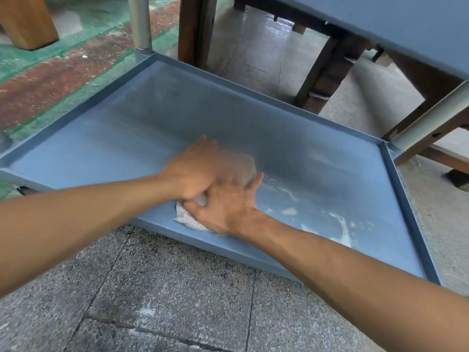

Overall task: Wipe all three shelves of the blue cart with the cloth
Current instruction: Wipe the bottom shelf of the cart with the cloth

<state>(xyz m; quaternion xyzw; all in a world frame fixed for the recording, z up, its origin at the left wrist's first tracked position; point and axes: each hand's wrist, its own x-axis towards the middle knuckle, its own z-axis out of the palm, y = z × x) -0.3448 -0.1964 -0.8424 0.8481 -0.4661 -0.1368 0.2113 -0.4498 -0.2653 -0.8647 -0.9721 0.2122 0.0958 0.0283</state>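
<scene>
Currently both hands sit on the cloth (186,219) on the lowest shelf (177,115) of the blue cart (396,186). Left hand (200,171) comes in from 9 o'clock, fingers curled, pressing down on the cloth; blurred by motion, so whether it truly grips the fabric cannot be told. Right hand (228,207) comes in from 4 o'clock and lies partly under the left hand, fingers spread flat on the cloth, thumb toward 9 o'clock. Cloth is whitish and bunched, mostly hidden under the hands; one edge pokes out at 7 o'clock of the hands near the shelf's front lip, another bit shows at 1 o'clock of the hands. Hands and cloth are near the middle of the shelf, toward its front edge.

White soapy streaks (340,224) lie on the shelf at 4 o'clock of the hands, touching the wet blue panel. Shelf has a raised rim all round. Grey posts stand at two corners: post (140,24) at 11 o'clock, another post (429,115) at 2 o'clock. Underside of the shelf above (396,24) fills the 1 o'clock corner.

Dark wooden legs (195,29) stand behind the cart at 12 o'clock. Speckled grey floor tiles (165,288) lie at 6 o'clock; green and red painted floor (63,72) at 10 o'clock.
</scene>
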